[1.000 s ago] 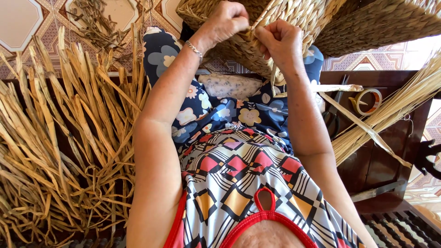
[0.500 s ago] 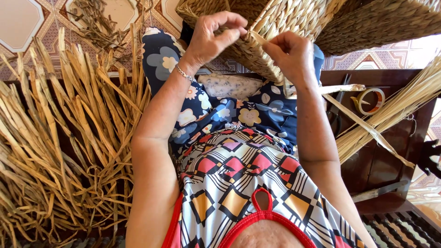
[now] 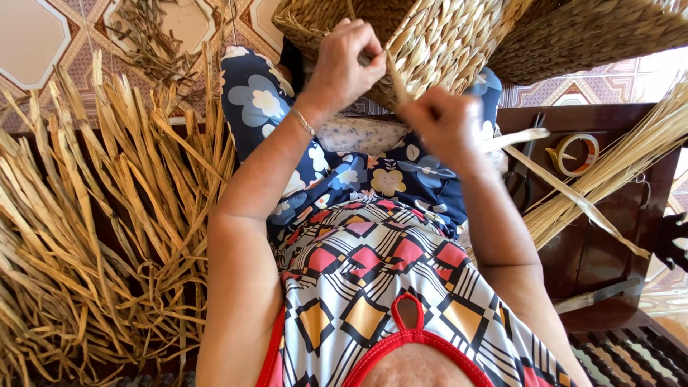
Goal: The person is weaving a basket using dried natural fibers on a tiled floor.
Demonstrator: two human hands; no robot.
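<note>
Woven straw basket (image 3: pixel 444 36) sits at the top of the view, propped over the person's knees, corner pointing down toward the lap. Left hand (image 3: pixel 347 64) is curled against the basket's lower edge, fingers pinched on a flat straw strand (image 3: pixel 396 80) that runs down from the weave toward the other hand. Right hand (image 3: pixel 444 125) is just below and beside it, blurred, closed into a loose fist around the same strand; a pale strip sticks out sideways past its knuckles. Thin bracelet (image 3: pixel 304 122) on the left wrist.

Lap is covered by dark blue floral fabric (image 3: pixel 373 172), with a red, black and white geometric print dress (image 3: pixel 373 287) nearer the camera.

On the person's left, a big loose heap of dried straw (image 3: pixel 93 236) spreads over the floor. On the right, a bundle of straw stalks (image 3: pixel 609 172) lies slanted across a dark wooden table (image 3: pixel 602 251). A roll of tape (image 3: pixel 577 154) sits on that table, near the stalks, and dark scissors (image 3: pixel 519 179) lie just beside the right forearm. Patterned floor tiles (image 3: pixel 43 32) show at top left.
</note>
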